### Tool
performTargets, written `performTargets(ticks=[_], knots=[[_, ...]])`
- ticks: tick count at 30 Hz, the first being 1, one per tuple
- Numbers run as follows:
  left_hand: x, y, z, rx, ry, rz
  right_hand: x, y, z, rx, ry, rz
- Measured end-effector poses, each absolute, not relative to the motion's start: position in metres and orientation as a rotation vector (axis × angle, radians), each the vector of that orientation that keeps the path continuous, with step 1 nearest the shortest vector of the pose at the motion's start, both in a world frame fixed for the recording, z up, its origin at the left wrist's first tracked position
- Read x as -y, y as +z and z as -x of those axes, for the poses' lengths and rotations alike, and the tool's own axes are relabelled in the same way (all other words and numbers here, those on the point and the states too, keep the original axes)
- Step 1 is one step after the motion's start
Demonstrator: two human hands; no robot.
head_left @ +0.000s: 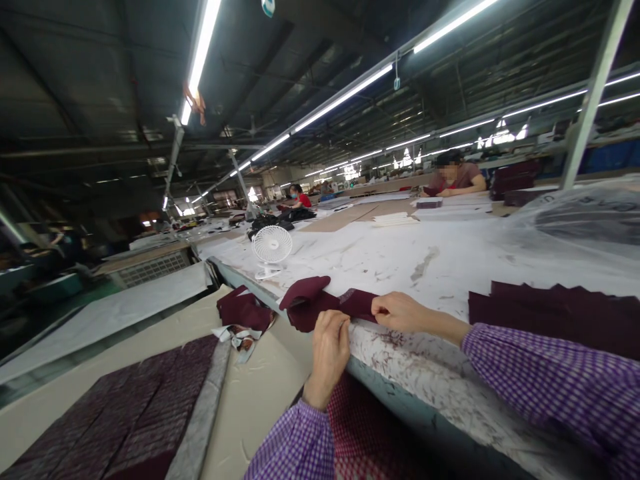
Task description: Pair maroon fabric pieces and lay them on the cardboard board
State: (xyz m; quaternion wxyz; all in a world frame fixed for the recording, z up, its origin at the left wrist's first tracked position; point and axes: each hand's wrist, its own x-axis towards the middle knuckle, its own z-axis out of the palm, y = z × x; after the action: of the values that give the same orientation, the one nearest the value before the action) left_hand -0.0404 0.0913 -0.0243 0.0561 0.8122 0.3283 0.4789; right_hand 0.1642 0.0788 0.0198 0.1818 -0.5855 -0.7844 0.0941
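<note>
Head view: my left hand [329, 353] and right hand [405, 312] pinch maroon cloth [310, 303] at the edge of a white-topped table [350, 250], under a dark workshop roof [125, 80].

Left fingers clamp its near edge, right fingers its right end. Tube lights [344, 99] hang overhead; a white fan [265, 241] stands near the table's edge, its hub label [273, 245] too small to read. At right, clear plastic [530, 230] covers a dark pile [590, 219], its marks illegible.
</note>
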Motion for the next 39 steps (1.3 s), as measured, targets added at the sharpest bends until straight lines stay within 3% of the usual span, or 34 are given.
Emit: performTargets(ticks=[7, 21, 33, 39], knots=[[-0.088, -0.028, 0.028, -1.152, 1.312, -2.585, -0.087, 0.012, -0.174, 2.166, 0.529, 1.558], [-0.084, -0.022, 0.022, -1.084, 1.188, -2.795, -0.093, 0.011, -0.174, 2.016, 0.559, 1.567], [-0.09, -0.019, 0.01, -1.07, 1.159, -2.856, -0.098, 0.004, -0.178, 2.0, 0.862, 1.434], [-0.088, -0.018, 0.013, -1.05, 1.156, -2.91, -0.1, 0.0, -0.178, 1.825, 0.792, 1.529]])
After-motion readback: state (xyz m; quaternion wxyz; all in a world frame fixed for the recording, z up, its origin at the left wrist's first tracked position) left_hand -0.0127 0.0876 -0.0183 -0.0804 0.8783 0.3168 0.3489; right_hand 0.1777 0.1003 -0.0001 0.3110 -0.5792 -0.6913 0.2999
